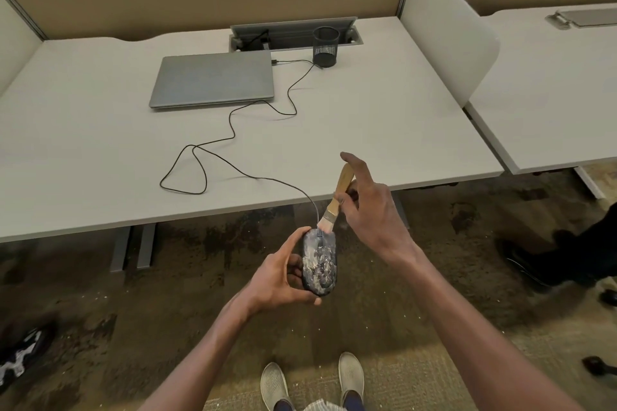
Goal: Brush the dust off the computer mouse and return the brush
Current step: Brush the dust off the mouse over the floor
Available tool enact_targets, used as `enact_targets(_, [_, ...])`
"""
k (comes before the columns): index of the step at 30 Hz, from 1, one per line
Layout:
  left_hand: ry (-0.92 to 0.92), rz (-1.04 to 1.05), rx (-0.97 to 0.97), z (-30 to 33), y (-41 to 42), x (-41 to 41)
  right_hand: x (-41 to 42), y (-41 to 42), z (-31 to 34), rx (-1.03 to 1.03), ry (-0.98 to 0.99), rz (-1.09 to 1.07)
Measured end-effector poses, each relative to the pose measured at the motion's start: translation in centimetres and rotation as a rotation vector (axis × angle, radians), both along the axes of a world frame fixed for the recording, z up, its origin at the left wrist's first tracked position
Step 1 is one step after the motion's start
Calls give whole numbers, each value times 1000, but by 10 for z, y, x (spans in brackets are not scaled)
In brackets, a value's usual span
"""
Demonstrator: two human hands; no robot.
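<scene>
Brush [337, 198] bristles on handheld mouse [320, 260]

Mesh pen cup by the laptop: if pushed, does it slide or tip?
The mesh pen cup looks empty and see-through, so probably light and slides easily. It stands upright, taller than wide, so a high push may tip it; then it could roll. The mouse cable beside it might snag.

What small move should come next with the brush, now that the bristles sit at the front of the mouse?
Probably draw the brush back along the mouse toward its rear. The bristles touch only the front end by the cable, while pale dust covers the middle and back. The left hand grips the mouse clear of the desk, and the right hand holds the brush handle.
</scene>
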State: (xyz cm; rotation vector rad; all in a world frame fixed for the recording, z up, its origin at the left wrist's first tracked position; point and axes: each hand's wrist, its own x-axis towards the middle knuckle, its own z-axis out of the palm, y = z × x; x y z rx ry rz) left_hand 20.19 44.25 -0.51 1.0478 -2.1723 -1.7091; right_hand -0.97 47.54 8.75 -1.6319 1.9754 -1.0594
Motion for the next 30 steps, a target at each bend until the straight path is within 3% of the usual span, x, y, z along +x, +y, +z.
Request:
enact_targets(8, [22,34,6,-3,2,8,1,2,3,23,159,-42])
enact_targets(14, [21,44,3,-3,1,10,5,7,5,-6,-32,-54])
enact_targets(20, [18,52,-6,-3,3,12,4,13,4,16,61,-72])
enact_targets(30, [24,62,-31,-3,1,8,7,16,5,14,-50,-18])
